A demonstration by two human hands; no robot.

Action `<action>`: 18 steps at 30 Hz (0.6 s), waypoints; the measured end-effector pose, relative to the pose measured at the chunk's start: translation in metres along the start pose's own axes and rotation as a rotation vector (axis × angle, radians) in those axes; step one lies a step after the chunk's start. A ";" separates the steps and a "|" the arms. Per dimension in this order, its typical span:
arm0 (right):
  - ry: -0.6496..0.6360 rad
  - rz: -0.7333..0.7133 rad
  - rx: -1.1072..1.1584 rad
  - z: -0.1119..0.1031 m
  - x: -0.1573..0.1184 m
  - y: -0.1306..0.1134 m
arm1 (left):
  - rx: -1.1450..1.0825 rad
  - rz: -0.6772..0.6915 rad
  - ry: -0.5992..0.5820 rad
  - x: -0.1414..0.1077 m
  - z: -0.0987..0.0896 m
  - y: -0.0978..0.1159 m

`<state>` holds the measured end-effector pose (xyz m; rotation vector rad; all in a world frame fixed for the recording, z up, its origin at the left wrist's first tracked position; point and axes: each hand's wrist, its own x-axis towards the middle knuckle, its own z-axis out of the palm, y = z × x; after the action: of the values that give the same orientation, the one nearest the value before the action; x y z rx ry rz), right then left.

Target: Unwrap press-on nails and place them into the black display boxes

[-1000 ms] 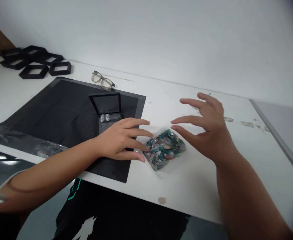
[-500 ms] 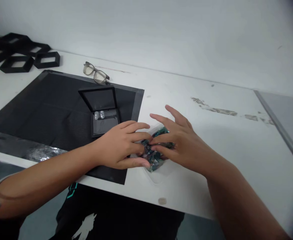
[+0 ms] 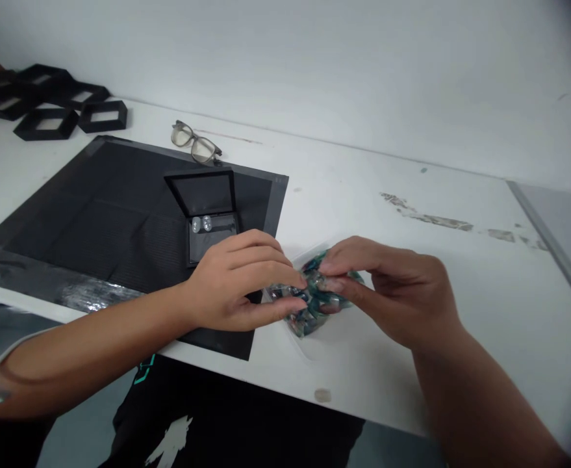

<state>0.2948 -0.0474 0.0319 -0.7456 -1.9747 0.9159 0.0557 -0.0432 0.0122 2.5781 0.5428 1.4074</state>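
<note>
I see the shiny pieces in a clear tray near the tabletop's front edge, between both hands, neither clearly nearer. My left hand, thumb and fingers apart, hides the tray's left side. My right hand's fingertips nearly meet; whether they clamp a piece, I can't tell.

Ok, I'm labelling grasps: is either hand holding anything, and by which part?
It cannot be told: the right hand has thumb and finger close together over the shiny pieces; the left hand is at their left side, no hold clear.
</note>
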 end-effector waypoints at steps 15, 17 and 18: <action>0.009 -0.136 -0.267 0.029 -0.001 -0.019 | 0.026 0.146 0.034 -0.002 -0.003 0.004; 0.047 -0.173 -0.282 0.031 -0.002 -0.018 | 0.055 0.155 0.020 -0.001 -0.005 0.004; 0.064 -0.188 -0.293 0.031 -0.003 -0.017 | 0.070 0.157 0.022 0.000 -0.005 0.005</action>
<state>0.2669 -0.0693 0.0322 -0.7249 -2.1057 0.4915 0.0523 -0.0477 0.0162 2.7163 0.4067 1.4909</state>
